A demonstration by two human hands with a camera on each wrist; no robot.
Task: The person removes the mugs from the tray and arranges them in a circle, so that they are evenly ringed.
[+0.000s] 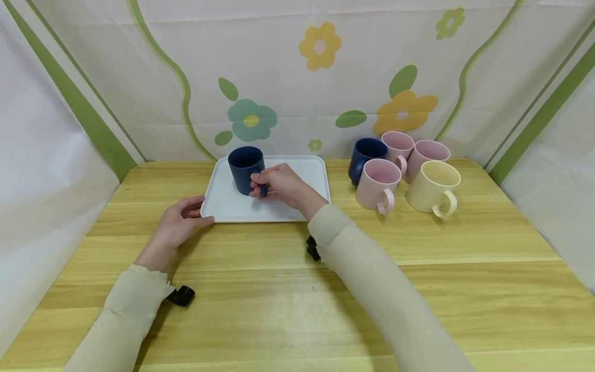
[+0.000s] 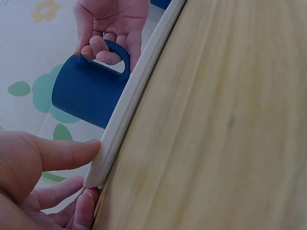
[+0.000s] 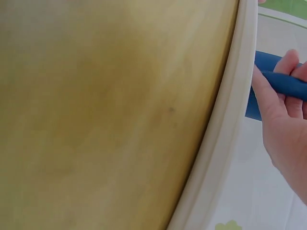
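A dark blue mug (image 1: 244, 170) stands upright on the left half of a white rectangular tray (image 1: 297, 209). My right hand (image 1: 281, 186) grips its handle, fingers through the loop, as the left wrist view shows with the mug's handle (image 2: 125, 56) in plain sight. My left hand (image 1: 178, 222) holds the tray's front left corner. In the left wrist view its thumb (image 2: 72, 154) lies against the front rim, with the other fingers curled at the corner. Seen from the right wrist, part of the mug (image 3: 253, 106) shows behind the tray's edge.
Right of the tray stands a group of mugs: another dark blue mug (image 1: 367, 155), several pink ones, including a front pink mug (image 1: 377, 186), and a pale yellow mug (image 1: 429, 188). All are on a wooden table (image 1: 260, 294). A flower-printed cloth (image 1: 288, 77) hangs right behind.
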